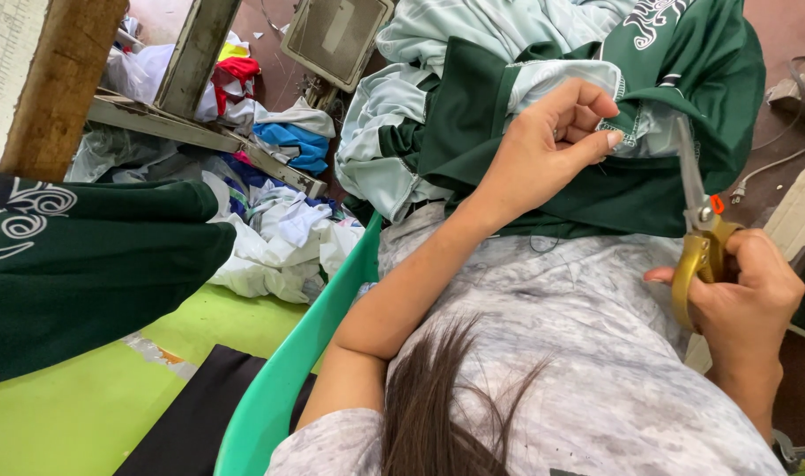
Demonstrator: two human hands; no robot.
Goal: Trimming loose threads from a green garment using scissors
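Hair (pixel 437 397) nearest | left hand (pixel 543 150) pinching green garment (pixel 596 189) | right hand (pixel 746 300) gripping scissors (pixel 697 225) | risk: blades nicking nearby fingertips or fabric.

Passage between the left hand (pixel 543 145) and right hand (pixel 750 295): blocked by the scissors (pixel 697 220) and bunched green garment (pixel 596 185). Left side: hemmed in by the green tub rim (pixel 319 326); beyond it, floor covered by a cloth heap (pixel 270 238).

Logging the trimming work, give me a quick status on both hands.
Left hand pinching green and pale garment edge. Right hand gripping gold-handled scissors, blades at the fabric. Nothing blocking the cut.
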